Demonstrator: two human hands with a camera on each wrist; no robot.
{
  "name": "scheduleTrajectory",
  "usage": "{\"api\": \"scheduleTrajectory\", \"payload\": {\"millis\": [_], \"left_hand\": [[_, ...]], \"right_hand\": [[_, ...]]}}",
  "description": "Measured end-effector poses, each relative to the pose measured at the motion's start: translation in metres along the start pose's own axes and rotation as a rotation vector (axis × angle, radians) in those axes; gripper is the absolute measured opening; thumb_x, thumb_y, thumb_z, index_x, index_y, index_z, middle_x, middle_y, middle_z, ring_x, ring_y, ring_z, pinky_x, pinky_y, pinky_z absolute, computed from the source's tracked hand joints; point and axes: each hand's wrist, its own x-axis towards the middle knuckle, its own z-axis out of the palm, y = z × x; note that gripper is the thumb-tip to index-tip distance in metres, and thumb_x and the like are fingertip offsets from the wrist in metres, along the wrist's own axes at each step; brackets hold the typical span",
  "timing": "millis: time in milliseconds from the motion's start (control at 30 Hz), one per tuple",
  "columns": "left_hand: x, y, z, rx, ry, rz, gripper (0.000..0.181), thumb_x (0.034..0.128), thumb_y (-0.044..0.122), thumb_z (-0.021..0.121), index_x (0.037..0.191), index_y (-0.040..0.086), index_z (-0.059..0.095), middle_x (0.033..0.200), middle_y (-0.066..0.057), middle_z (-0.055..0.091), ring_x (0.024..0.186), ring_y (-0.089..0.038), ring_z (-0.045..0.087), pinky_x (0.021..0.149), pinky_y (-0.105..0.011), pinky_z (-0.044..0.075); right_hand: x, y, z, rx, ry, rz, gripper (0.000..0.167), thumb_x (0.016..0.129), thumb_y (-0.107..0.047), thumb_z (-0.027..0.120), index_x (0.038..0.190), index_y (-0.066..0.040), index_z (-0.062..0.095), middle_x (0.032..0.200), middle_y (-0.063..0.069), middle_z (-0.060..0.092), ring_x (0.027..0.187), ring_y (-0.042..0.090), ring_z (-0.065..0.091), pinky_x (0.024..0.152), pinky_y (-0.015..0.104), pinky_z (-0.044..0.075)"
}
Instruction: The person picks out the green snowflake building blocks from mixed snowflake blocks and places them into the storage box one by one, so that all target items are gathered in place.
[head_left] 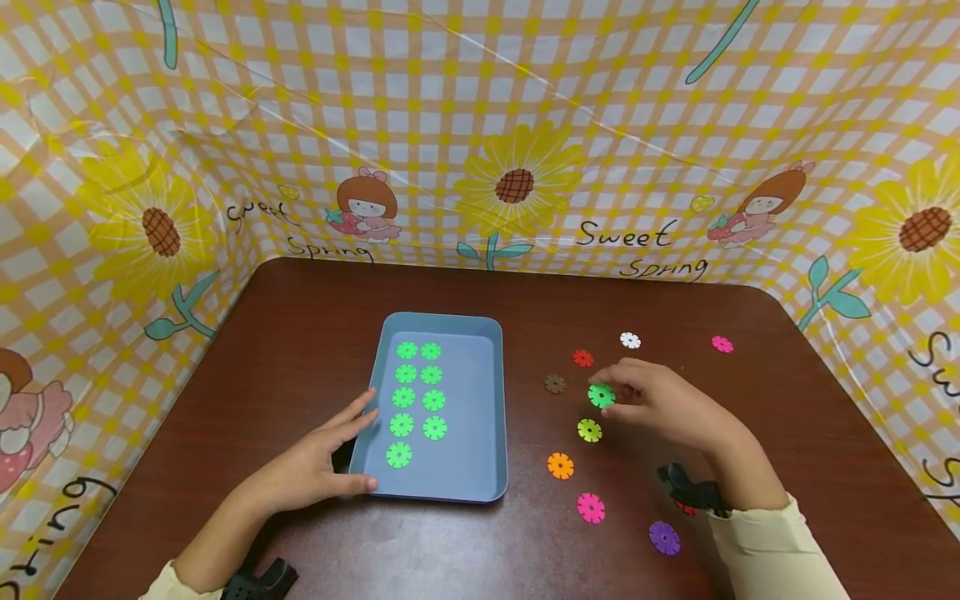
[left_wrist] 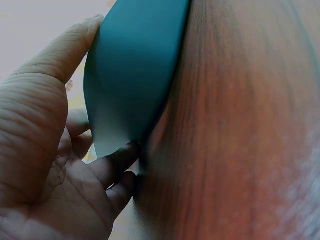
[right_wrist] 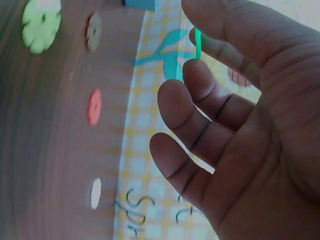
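Note:
My right hand (head_left: 667,404) pinches a green notched disc (head_left: 602,395) between thumb and finger, held above the table to the right of the tray. In the right wrist view the green disc (right_wrist: 198,44) shows edge-on at the fingertips. My left hand (head_left: 311,467) rests against the left side of a blue-grey tray (head_left: 491,417), thumb by the near corner and fingers spread along the rim. The left wrist view shows those fingers touching the tray's outer wall (left_wrist: 135,65). Several green discs (head_left: 403,397) lie flat in the tray in two columns.
Loose discs lie right of the tray: brown (head_left: 555,384), red (head_left: 582,358), white (head_left: 630,340), yellow-green (head_left: 589,430), orange (head_left: 560,466), purple (head_left: 664,538) and pink (head_left: 591,508). Another pink disc (head_left: 722,344) sits far right. A checked cloth (head_left: 420,108) walls the table's back and sides.

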Motion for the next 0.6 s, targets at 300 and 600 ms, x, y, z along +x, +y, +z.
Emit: {"api": "scheduleTrajectory", "payload": {"millis": [300, 600], "left_hand": [[-0.001, -0.001, 0.003, 0.009, -0.009, -0.015, 0.096, 0.0818, 0.045, 0.08, 0.155, 0.005, 0.033, 0.166, 0.003, 0.01, 0.149, -0.026, 0.016, 0.109, -0.058, 0.029], [0.0, -0.001, 0.0, -0.006, -0.006, -0.004, 0.096, 0.082, 0.044, 0.081, 0.155, 0.005, 0.033, 0.166, 0.003, 0.01, 0.149, -0.025, 0.015, 0.109, -0.058, 0.029]], "right_hand": [[0.025, -0.02, 0.02, 0.016, -0.099, -0.015, 0.03, 0.086, -0.011, 0.079, 0.114, -0.016, 0.07, 0.103, -0.009, 0.061, 0.089, 0.015, 0.057, 0.073, 0.028, 0.05], [0.054, -0.045, 0.035, 0.027, -0.173, -0.126, 0.03, 0.089, -0.013, 0.076, 0.118, -0.013, 0.069, 0.103, -0.01, 0.059, 0.09, 0.015, 0.057, 0.077, 0.029, 0.049]]}}
